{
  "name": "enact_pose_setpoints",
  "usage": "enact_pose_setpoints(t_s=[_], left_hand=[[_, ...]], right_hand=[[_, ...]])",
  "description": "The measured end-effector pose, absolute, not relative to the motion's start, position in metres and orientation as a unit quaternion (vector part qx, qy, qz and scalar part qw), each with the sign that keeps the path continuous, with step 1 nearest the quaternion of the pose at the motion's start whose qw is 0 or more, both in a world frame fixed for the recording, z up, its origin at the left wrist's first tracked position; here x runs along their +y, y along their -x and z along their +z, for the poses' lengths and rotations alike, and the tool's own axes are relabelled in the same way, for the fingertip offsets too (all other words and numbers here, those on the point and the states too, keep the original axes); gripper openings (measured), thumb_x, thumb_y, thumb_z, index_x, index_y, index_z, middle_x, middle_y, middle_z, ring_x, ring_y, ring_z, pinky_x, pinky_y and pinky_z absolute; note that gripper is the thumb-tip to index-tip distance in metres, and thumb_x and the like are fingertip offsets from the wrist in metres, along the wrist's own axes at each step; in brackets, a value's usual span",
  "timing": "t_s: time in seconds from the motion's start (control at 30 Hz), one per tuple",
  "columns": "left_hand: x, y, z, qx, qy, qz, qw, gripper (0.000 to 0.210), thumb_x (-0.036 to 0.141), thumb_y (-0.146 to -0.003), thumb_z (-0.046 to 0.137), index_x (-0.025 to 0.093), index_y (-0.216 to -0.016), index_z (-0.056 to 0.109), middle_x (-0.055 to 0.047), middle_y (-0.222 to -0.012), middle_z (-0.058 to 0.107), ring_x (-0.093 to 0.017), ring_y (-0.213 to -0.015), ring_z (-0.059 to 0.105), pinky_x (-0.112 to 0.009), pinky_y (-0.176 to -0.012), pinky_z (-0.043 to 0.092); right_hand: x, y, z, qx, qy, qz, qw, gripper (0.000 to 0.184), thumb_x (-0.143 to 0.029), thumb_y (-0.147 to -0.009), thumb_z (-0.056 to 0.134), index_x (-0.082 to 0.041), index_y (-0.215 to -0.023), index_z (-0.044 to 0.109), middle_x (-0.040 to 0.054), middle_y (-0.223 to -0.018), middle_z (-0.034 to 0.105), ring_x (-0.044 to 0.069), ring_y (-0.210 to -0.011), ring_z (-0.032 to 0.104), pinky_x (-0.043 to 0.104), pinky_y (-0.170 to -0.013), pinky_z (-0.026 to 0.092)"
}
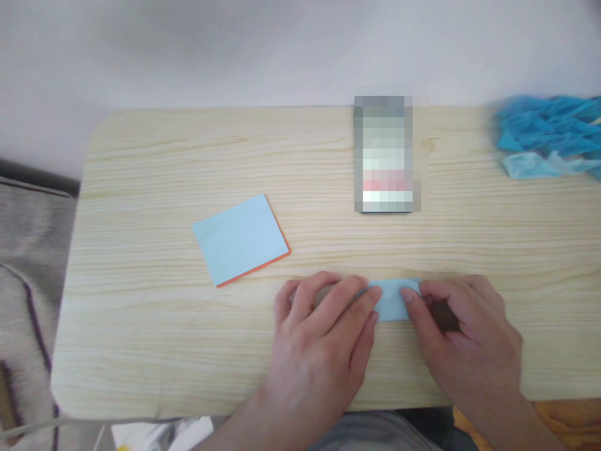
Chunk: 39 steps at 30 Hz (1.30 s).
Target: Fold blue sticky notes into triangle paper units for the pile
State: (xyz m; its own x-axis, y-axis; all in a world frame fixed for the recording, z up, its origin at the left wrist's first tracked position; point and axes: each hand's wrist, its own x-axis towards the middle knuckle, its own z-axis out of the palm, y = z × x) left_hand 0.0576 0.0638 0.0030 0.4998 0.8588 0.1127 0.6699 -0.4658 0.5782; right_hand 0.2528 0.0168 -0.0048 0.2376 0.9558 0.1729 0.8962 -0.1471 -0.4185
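Observation:
A light blue sheet of paper (393,302), folded into a narrow strip, lies on the table in front of me. My left hand (323,332) covers its left end, the index finger on top and the thumb at its near edge. At the other end, my right hand (464,332) pinches the strip between thumb and bent index finger. The ends of the paper are partly hidden under my fingers. Left of my hands rests a stack of paper (241,239), light blue on top with an orange-red edge showing below.
A phone-like device with a blurred-out screen (384,156) lies near the wall side of the wooden table (141,163). Several folded blue paper pieces (549,128) are heaped at the far right. A cable (32,429) runs below the table's near left corner.

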Motion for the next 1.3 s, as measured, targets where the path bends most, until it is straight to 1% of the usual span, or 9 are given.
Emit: enact_pose_setpoints(t_s=[0.2, 0.27, 0.4, 0.5, 0.67, 0.77, 0.93, 1.1, 1.3], left_hand=[[0.065, -0.059, 0.002, 0.463, -0.833, 0.199, 0.227, 0.032, 0.028, -0.093, 0.068, 0.036, -0.124, 0.070, 0.008, -0.127, 0.071, -0.023, -0.118, 0.056, -0.046, -0.103, 0.037], [0.065, -0.059, 0.002, 0.463, -0.835, 0.198, 0.222, 0.031, 0.029, -0.093, 0.068, 0.036, -0.123, 0.070, 0.007, -0.127, 0.071, -0.023, -0.117, 0.056, -0.046, -0.103, 0.037], [0.065, -0.059, 0.002, 0.463, -0.835, 0.203, 0.217, 0.029, 0.030, -0.093, 0.068, 0.036, -0.121, 0.071, 0.006, -0.127, 0.071, -0.023, -0.116, 0.057, -0.047, -0.102, 0.038], [0.065, -0.059, 0.002, 0.462, -0.835, 0.207, 0.215, 0.027, 0.031, -0.094, 0.067, 0.035, -0.121, 0.072, 0.006, -0.127, 0.071, -0.024, -0.116, 0.056, -0.047, -0.102, 0.037], [0.064, -0.059, 0.002, 0.455, -0.840, 0.211, 0.206, 0.027, 0.031, -0.094, 0.067, 0.034, -0.121, 0.072, 0.003, -0.127, 0.072, -0.025, -0.117, 0.056, -0.047, -0.102, 0.037], [0.063, -0.059, 0.002, 0.453, -0.842, 0.214, 0.200, 0.027, 0.033, -0.095, 0.066, 0.034, -0.121, 0.072, 0.003, -0.127, 0.071, -0.026, -0.118, 0.055, -0.048, -0.102, 0.036], [0.060, -0.057, 0.002, 0.444, -0.849, 0.206, 0.200, 0.028, 0.034, -0.097, 0.061, 0.034, -0.124, 0.070, 0.002, -0.131, 0.069, -0.026, -0.120, 0.054, -0.050, -0.103, 0.036], [0.060, -0.054, 0.002, 0.435, -0.857, 0.191, 0.197, 0.030, 0.034, -0.100, 0.057, 0.035, -0.127, 0.069, 0.003, -0.134, 0.067, -0.027, -0.122, 0.052, -0.051, -0.105, 0.035], [0.059, -0.051, 0.002, 0.421, -0.868, 0.179, 0.194, 0.032, 0.034, -0.101, 0.054, 0.036, -0.130, 0.066, 0.004, -0.137, 0.065, -0.027, -0.126, 0.050, -0.052, -0.107, 0.034]], right_hand=[[0.017, -0.252, -0.005, -0.611, 0.754, 0.067, 0.232, 0.015, -0.038, -0.091, 0.069, -0.024, -0.088, 0.066, 0.0009, -0.075, 0.064, 0.020, -0.078, 0.058, 0.037, -0.075, 0.043], [0.017, -0.252, -0.005, -0.602, 0.760, 0.069, 0.236, 0.015, -0.037, -0.090, 0.070, -0.024, -0.095, 0.066, 0.0009, -0.078, 0.064, 0.021, -0.079, 0.059, 0.038, -0.076, 0.044], [0.014, -0.255, -0.007, -0.581, 0.768, 0.084, 0.257, 0.037, -0.034, -0.086, 0.075, -0.022, -0.117, 0.060, 0.0003, -0.082, 0.064, 0.021, -0.080, 0.061, 0.039, -0.079, 0.046], [0.012, -0.257, -0.009, -0.575, 0.767, 0.082, 0.273, 0.039, -0.032, -0.086, 0.075, -0.023, -0.121, 0.060, 0.0009, -0.086, 0.063, 0.021, -0.082, 0.061, 0.040, -0.082, 0.047], [0.004, -0.248, -0.008, -0.597, 0.747, 0.039, 0.292, 0.026, -0.029, -0.088, 0.072, -0.023, -0.111, 0.064, 0.0070, -0.102, 0.066, 0.026, -0.100, 0.060, 0.046, -0.095, 0.046], [-0.001, -0.231, -0.008, -0.596, 0.746, -0.001, 0.297, 0.043, -0.035, -0.083, 0.077, -0.022, -0.121, 0.062, 0.0134, -0.119, 0.063, 0.033, -0.114, 0.057, 0.054, -0.103, 0.042], [-0.007, -0.224, -0.012, -0.607, 0.741, 0.015, 0.288, 0.061, -0.035, -0.088, 0.071, -0.019, -0.142, 0.047, 0.0178, -0.141, 0.054, 0.035, -0.134, 0.048, 0.057, -0.114, 0.035], [-0.014, -0.248, -0.015, -0.610, 0.741, 0.017, 0.281, 0.058, -0.035, -0.092, 0.066, -0.021, -0.146, 0.046, 0.0157, -0.144, 0.054, 0.034, -0.137, 0.046, 0.057, -0.116, 0.033], [-0.018, -0.264, -0.017, -0.623, 0.728, 0.020, 0.285, 0.043, -0.032, -0.095, 0.061, -0.027, -0.138, 0.056, 0.0098, -0.139, 0.059, 0.032, -0.134, 0.049, 0.055, -0.114, 0.035]])
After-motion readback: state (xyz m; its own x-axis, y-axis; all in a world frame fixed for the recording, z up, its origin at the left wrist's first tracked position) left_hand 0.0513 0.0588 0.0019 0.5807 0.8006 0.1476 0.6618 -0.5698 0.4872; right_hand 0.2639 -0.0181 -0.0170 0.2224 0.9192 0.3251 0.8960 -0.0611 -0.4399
